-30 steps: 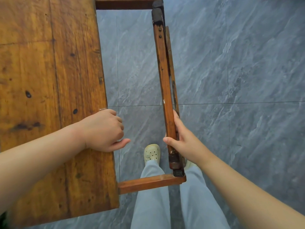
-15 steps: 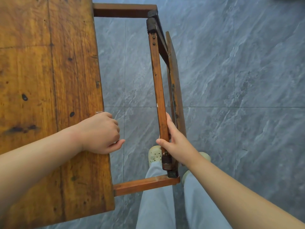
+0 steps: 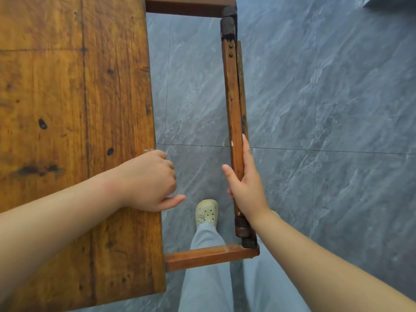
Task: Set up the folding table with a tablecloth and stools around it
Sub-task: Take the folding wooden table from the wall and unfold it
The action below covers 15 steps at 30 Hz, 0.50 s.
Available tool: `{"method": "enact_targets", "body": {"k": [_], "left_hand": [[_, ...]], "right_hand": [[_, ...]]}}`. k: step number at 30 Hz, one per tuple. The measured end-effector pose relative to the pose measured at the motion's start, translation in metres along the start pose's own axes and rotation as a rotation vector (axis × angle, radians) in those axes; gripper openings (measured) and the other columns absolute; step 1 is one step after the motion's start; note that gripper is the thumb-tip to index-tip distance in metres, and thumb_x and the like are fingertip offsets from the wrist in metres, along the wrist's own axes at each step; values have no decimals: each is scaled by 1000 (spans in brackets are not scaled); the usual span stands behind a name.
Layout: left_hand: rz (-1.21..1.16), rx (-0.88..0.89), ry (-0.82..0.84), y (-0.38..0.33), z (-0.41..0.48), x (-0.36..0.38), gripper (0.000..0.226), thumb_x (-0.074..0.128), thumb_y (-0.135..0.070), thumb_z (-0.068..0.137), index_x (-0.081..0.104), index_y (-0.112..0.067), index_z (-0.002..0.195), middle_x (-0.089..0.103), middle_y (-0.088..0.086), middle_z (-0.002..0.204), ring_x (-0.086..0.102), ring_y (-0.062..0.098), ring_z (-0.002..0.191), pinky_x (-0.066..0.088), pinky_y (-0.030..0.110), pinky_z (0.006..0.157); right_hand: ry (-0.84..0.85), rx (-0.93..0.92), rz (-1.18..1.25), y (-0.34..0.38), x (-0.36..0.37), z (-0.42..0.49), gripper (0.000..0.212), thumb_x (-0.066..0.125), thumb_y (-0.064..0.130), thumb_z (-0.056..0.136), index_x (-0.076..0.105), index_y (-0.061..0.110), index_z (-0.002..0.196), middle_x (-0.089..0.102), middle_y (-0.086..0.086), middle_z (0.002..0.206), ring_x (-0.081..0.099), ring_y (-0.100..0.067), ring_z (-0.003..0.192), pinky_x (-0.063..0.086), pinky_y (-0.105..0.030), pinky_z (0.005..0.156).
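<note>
Pale grey-blue trousers (image 3: 207, 278) fill the bottom centre of the frame, with both bare forearms reaching in from the lower corners. Just above the trousers a short wooden rail (image 3: 209, 255) runs from the right edge of the counter (image 3: 67, 109) across to the bottom end of a long wooden leg bar (image 3: 233, 97), where a dark worn joint sits. A cream perforated shoe (image 3: 207, 212) stands on the floor between counter and bar, a little above that rail. The left hand (image 3: 148, 181) lies at the counter's right edge in the middle of the frame, fingers curled down over the edge and thumb stretched out past it. The right hand (image 3: 245, 185), well apart from the left, clasps the lower part of the leg bar, thumb on the bar's left side and fingers laid along its right. The counter, an orange-brown plank top with dark knots, takes up the whole left side of the frame. The bar runs up the centre, roughly parallel to the counter's edge, with a thinner slat (image 3: 241, 86) close against its right side. At its top end, capped in black, it meets a darker far rail (image 3: 186, 7) that runs back to the counter at the upper edge. Grey marbled floor tiles (image 3: 326, 109) show inside this frame and across the right side.
</note>
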<state>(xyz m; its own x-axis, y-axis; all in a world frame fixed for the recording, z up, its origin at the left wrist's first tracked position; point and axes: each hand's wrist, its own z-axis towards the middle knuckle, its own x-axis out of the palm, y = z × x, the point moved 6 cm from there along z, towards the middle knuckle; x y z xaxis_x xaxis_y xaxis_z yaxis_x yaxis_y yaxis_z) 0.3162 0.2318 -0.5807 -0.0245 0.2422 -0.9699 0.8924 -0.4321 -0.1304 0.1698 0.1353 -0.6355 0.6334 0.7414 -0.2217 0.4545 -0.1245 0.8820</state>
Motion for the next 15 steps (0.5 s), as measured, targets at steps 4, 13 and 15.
{"method": "enact_targets", "body": {"k": [4,13,15], "left_hand": [[-4,5,13,0,8,3,55,42,-40,87,39,-18,37,37,-4,36,32,18,36,28,27,49],[-30,-21,82,8,-14,12,50,44,-35,84,43,-18,37,39,-5,37,36,18,36,28,27,49],[-24,-27,91,11,-21,12,50,44,-35,84,44,-18,37,40,-5,38,38,18,36,29,27,49]], "right_hand": [[-26,15,-40,-4,-3,1,73,52,25,95,8,55,146,31,38,143,48,-10,90,51,-49,89],[-25,65,-52,11,19,-1,73,50,13,97,8,36,152,54,-18,122,56,-36,77,48,-51,79],[21,85,26,7,29,1,74,49,12,97,8,41,151,60,22,117,52,-35,59,54,-50,63]]}}
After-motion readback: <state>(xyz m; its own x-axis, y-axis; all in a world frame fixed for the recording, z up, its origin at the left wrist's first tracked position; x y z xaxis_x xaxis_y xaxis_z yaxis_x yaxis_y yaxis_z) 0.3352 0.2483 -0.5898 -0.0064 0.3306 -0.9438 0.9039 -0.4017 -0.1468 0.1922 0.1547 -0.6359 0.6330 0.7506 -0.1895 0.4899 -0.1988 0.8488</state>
